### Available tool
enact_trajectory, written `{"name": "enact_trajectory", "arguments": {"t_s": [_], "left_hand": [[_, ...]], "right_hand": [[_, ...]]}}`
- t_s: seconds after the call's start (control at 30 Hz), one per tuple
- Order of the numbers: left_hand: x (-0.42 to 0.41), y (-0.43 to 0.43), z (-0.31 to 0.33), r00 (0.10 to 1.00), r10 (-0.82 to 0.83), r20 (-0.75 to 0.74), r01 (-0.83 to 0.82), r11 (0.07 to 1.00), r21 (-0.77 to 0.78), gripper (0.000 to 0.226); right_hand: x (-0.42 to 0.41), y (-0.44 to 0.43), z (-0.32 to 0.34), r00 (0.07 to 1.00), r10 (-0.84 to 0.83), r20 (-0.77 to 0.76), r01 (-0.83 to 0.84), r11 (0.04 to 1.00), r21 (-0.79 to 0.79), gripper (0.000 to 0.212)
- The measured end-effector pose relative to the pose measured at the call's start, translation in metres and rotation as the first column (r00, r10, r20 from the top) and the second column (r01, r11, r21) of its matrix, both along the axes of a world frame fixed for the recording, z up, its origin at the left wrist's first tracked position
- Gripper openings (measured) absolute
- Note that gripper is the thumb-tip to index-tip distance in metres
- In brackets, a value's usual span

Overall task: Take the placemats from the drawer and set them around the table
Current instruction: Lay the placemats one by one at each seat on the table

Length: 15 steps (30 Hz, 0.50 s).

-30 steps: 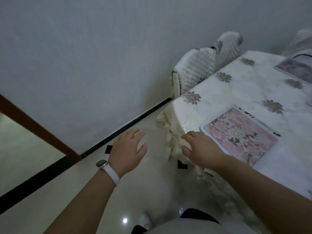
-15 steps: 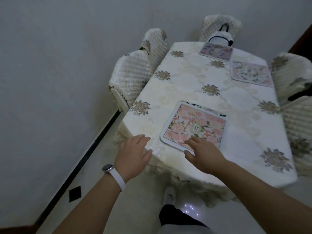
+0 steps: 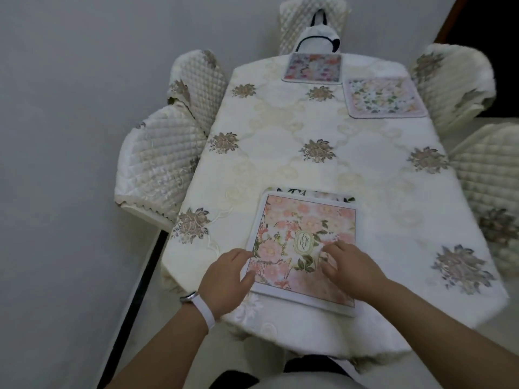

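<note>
Where the table [image 3: 283,164] is draped in a cream flowered cloth, three placemats are laid: a pink one [image 3: 304,242] at the near edge, a pale one [image 3: 384,98] far right, a purplish one [image 3: 312,67] at the far end. The left hand [image 3: 227,279] is spread at the pink mat's left border; the right hand [image 3: 351,269] is rested flat on it, gripping nothing.

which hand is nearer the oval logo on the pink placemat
Right. The right hand rests on the pink placemat, fingertips just right of the oval logo; the left hand sits at the mat's left edge.
</note>
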State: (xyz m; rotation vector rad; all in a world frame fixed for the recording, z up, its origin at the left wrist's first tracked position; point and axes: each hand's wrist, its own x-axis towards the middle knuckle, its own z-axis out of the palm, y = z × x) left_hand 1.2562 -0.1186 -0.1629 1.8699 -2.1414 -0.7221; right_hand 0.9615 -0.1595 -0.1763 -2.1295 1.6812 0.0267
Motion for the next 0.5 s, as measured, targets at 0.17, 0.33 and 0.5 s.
{"name": "enact_trajectory", "arguments": {"t_s": [0.17, 0.33, 0.5], "left_hand": [[-0.003, -0.030, -0.020, 0.975, 0.171, -0.142, -0.132, 0.960, 0.247, 0.041], [0.005, -0.057, -0.045, 0.894, 0.401, -0.202, -0.287, 0.856, 0.429, 0.043], [0.004, -0.088, -0.052, 0.755, 0.584, -0.297, -0.363, 0.751, 0.551, 0.040]], "right_hand": [[-0.018, -0.003, -0.009, 0.983, -0.182, 0.022, 0.179, 0.979, 0.096, 0.041], [-0.024, 0.001, -0.022, 0.903, -0.428, 0.035, 0.413, 0.887, 0.208, 0.044], [-0.025, 0.001, -0.022, 0.699, -0.705, 0.116, 0.644, 0.692, 0.326, 0.049]]}}
